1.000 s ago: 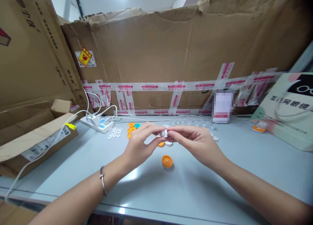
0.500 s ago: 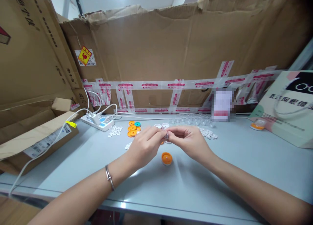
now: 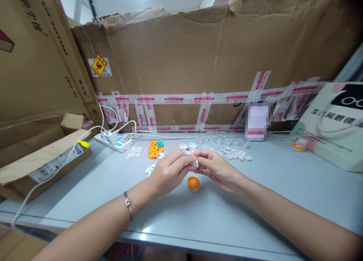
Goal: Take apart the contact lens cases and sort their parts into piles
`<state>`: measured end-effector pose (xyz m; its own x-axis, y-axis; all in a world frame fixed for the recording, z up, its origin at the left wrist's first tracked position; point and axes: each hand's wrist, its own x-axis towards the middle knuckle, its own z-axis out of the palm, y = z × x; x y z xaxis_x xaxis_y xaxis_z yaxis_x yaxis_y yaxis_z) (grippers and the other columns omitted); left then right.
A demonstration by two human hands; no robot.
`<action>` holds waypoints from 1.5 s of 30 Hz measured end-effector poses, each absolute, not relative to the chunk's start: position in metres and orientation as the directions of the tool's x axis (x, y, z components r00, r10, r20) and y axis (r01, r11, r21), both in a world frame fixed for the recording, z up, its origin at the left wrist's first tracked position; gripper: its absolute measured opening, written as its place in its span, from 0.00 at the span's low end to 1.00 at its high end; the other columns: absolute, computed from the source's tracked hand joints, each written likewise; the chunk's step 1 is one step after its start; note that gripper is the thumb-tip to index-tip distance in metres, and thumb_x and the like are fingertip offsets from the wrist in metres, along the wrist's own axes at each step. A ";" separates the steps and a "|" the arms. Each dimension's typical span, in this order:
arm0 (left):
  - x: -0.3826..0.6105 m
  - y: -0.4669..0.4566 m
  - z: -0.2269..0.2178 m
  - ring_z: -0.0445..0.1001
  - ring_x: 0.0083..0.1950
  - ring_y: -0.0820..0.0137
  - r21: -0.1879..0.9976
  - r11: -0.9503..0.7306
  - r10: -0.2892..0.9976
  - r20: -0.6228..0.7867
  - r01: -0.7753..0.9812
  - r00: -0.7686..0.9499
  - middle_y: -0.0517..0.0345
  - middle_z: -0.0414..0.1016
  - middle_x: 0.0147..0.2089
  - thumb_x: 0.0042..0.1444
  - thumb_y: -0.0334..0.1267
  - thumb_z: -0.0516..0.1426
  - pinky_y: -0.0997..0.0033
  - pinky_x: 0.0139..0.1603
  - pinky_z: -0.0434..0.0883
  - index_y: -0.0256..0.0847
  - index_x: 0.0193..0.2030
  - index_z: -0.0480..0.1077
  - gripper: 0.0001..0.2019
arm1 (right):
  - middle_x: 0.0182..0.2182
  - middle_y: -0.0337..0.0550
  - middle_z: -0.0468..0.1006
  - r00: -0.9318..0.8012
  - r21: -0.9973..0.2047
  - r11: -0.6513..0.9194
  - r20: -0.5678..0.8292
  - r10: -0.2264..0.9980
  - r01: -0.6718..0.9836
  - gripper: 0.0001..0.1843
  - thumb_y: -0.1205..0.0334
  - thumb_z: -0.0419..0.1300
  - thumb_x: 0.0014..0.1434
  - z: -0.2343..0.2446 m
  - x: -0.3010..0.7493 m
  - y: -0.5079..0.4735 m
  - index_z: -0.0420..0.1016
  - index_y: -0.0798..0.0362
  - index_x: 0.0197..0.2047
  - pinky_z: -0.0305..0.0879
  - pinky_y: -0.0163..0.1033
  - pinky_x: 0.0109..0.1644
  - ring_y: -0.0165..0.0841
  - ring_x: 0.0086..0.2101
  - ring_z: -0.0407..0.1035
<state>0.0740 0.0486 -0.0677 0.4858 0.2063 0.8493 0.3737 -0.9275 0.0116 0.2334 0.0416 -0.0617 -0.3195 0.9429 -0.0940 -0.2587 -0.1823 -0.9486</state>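
Between the fingertips of both hands is a small white plastic part [image 3: 195, 163], partly covered by the fingers. My left hand [image 3: 172, 171] is closed on it from the left, and my right hand [image 3: 216, 166] pinches it from the right. Just below them on the table stands an orange round piece [image 3: 193, 183] with a white base. Behind the hands lie white plastic rings [image 3: 192, 145], partly hidden. Orange discs [image 3: 153, 154] and a teal disc [image 3: 160, 144] lie beyond my left hand. Small white parts [image 3: 149, 169] are beside that hand.
Small white pieces [image 3: 236, 154] and clear plastic cups [image 3: 224, 138] spread behind my right hand. A power strip [image 3: 113, 142] and an open cardboard box [image 3: 56, 155] are at left. Large cardboard [image 3: 176, 56] walls the back; a paper bag [image 3: 334, 140] stands right.
Both hands have lowered slightly and turned, showing more of the white part. My right hand's fingers have shifted around it. The orange piece has stayed in place.
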 end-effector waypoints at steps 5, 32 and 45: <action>0.074 0.045 -0.069 0.70 0.35 0.73 0.130 -0.910 0.285 0.886 0.393 0.366 0.56 0.73 0.33 0.50 0.27 0.57 0.72 0.37 0.70 0.38 0.38 0.67 0.08 | 0.21 0.34 0.74 -0.319 -0.898 -0.272 -0.160 0.934 -0.345 0.13 0.59 0.67 0.40 -0.069 0.227 0.037 0.71 0.55 0.27 0.65 0.28 0.33 0.21 0.23 0.67; 0.073 0.051 -0.071 0.72 0.37 0.74 0.863 -0.492 0.865 0.471 0.112 0.172 0.54 0.73 0.38 0.54 0.38 0.55 0.75 0.39 0.73 0.38 0.42 0.71 0.11 | 0.29 0.48 0.77 0.021 -0.576 0.172 0.312 0.950 0.799 0.12 0.55 0.59 0.46 -0.094 0.319 0.126 0.77 0.54 0.26 0.60 0.42 0.35 0.39 0.30 0.68; 0.072 0.045 -0.065 0.72 0.34 0.73 0.716 -0.662 0.750 0.628 0.222 0.209 0.57 0.73 0.32 0.53 0.35 0.57 0.73 0.36 0.73 0.38 0.34 0.71 0.04 | 0.33 0.42 0.78 -0.353 -0.988 0.153 0.141 0.925 0.004 0.16 0.54 0.62 0.46 -0.049 0.237 0.038 0.72 0.53 0.38 0.67 0.42 0.44 0.32 0.35 0.73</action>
<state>0.0722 0.0455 -0.0651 0.2086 0.7498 0.6279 0.2220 -0.6616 0.7163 0.2366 0.0375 -0.0485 -0.3526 0.9250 0.1414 0.0042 0.1527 -0.9883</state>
